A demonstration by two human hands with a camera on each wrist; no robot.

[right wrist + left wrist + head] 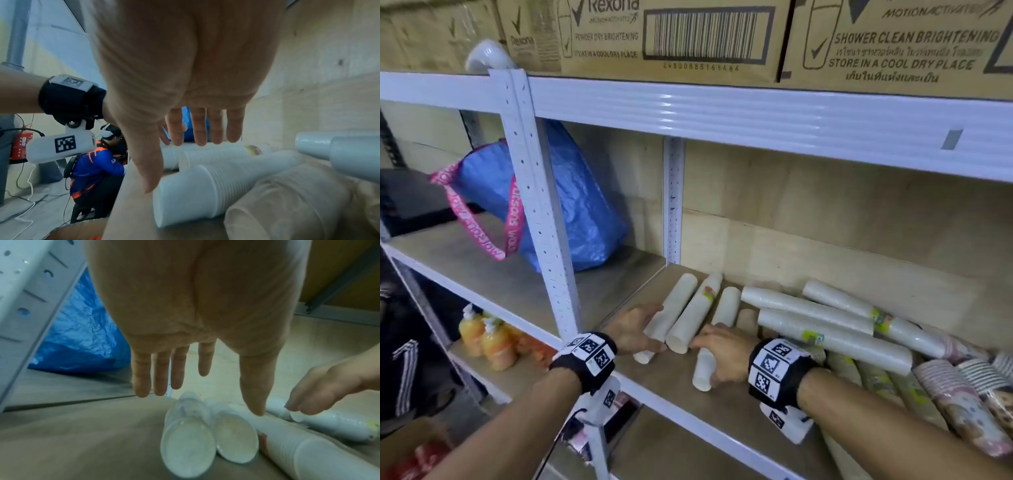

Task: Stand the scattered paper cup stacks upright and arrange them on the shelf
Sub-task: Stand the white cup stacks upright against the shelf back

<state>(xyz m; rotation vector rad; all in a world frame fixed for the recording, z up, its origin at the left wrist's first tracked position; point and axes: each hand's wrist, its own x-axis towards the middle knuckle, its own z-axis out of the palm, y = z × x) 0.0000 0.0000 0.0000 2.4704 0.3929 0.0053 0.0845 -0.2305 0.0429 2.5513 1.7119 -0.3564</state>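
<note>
Several paper cup stacks lie on their sides on the wooden shelf board point(671, 390). My left hand point(635, 329) hovers with straight fingers point(160, 373) beside the leftmost white stack point(674, 311), whose end point(187, 444) faces the left wrist camera. Next to it lies a labelled stack point(697, 311). My right hand point(722, 353) lies over another white stack point(703, 371), fingers point(199, 129) straight above it point(197, 191). Neither hand grips anything. Long wrapped white stacks point(825, 337) lie crosswise at right.
Kraft stacks point(876, 380) and patterned stacks point(962, 404) crowd the shelf's right end. A blue bag point(571, 205) sits behind the white upright post point(541, 219). Cardboard boxes point(688, 34) fill the shelf above. A crouching person point(96, 165) is on the floor to the left.
</note>
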